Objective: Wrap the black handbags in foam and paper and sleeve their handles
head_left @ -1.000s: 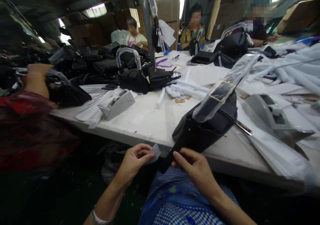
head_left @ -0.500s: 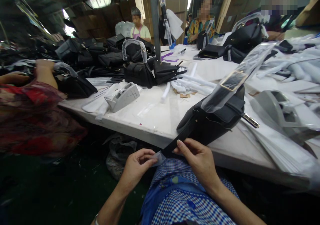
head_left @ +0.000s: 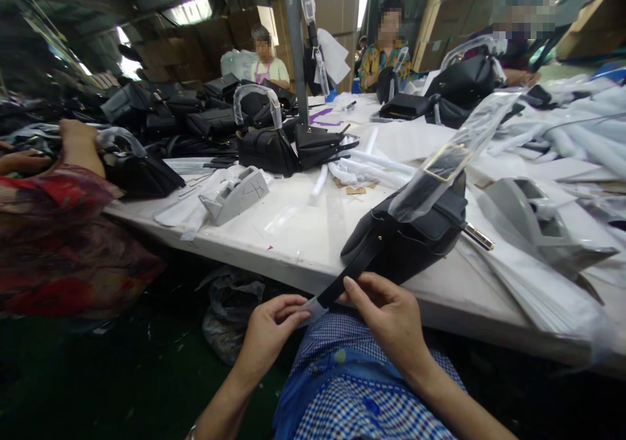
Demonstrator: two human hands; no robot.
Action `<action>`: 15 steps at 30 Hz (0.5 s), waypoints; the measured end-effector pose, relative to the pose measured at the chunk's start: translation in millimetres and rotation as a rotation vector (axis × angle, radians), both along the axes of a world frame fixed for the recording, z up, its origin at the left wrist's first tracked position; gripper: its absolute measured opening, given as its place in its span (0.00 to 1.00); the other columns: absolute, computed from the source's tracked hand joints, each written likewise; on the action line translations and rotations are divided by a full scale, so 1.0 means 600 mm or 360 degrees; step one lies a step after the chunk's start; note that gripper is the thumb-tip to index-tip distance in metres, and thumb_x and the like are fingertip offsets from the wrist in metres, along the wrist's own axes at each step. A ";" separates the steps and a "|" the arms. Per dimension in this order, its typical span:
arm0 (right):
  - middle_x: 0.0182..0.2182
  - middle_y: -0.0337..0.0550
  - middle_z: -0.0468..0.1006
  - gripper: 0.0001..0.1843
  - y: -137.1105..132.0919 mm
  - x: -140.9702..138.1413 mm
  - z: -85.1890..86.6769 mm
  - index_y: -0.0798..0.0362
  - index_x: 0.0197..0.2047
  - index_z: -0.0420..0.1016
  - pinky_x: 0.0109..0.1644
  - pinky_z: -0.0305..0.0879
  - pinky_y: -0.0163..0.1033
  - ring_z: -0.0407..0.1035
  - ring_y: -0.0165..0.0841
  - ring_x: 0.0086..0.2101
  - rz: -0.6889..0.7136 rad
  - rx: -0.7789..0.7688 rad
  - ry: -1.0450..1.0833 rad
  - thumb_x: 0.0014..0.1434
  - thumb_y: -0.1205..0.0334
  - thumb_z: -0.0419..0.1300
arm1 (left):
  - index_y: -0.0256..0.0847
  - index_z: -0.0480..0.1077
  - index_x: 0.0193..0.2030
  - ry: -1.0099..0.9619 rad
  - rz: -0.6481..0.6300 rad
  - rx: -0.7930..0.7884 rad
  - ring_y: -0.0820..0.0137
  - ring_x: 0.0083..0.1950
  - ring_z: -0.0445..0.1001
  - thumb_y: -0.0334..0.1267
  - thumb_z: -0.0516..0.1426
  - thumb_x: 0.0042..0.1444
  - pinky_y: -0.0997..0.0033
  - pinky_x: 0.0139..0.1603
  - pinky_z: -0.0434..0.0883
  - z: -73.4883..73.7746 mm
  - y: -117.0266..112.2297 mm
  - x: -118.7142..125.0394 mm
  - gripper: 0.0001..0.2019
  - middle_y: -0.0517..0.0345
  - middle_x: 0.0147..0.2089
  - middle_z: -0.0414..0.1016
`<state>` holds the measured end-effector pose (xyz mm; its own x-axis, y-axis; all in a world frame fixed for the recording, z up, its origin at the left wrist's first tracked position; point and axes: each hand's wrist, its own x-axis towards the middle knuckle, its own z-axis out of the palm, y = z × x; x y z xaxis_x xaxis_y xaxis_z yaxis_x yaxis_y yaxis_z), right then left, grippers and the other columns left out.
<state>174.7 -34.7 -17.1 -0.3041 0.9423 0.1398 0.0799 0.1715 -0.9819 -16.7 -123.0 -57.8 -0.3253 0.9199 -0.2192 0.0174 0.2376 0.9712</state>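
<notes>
A black handbag [head_left: 415, 231] lies tilted at the table's front edge, its handle [head_left: 454, 160] wrapped in clear plastic around a gold buckle. From the bag a black strap [head_left: 335, 290] runs down toward my lap. My right hand [head_left: 388, 309] is closed on this strap, thumb against fingers, close to the bag. At the strap's lower end, my left hand [head_left: 276, 326] pinches a piece of translucent plastic film [head_left: 315, 308] that covers the strap's tip. A metal-ended piece [head_left: 479, 236] sticks out from the bag's right side.
Grey tape dispensers stand on the table, one to the left [head_left: 235, 195] and one to the right [head_left: 542, 225]. White sheets [head_left: 533, 290] lie right of the bag. More black handbags [head_left: 268, 150] sit behind. A co-worker's arm [head_left: 81, 150] is at far left; other people work across the table.
The whole view has shifted slightly. The strap between my hands shows straighter, with the plastic film lying along its end. Both hands keep their grips.
</notes>
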 end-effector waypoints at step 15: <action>0.26 0.41 0.82 0.12 0.000 0.000 -0.005 0.52 0.32 0.80 0.32 0.71 0.33 0.78 0.35 0.28 0.0042 -0.0095 0.0052 0.61 0.53 0.64 | 0.38 0.80 0.41 -0.0016 -0.0042 -0.0017 0.59 0.45 0.82 0.39 0.66 0.50 0.67 0.48 0.79 0.001 0.009 0.008 0.12 0.51 0.42 0.84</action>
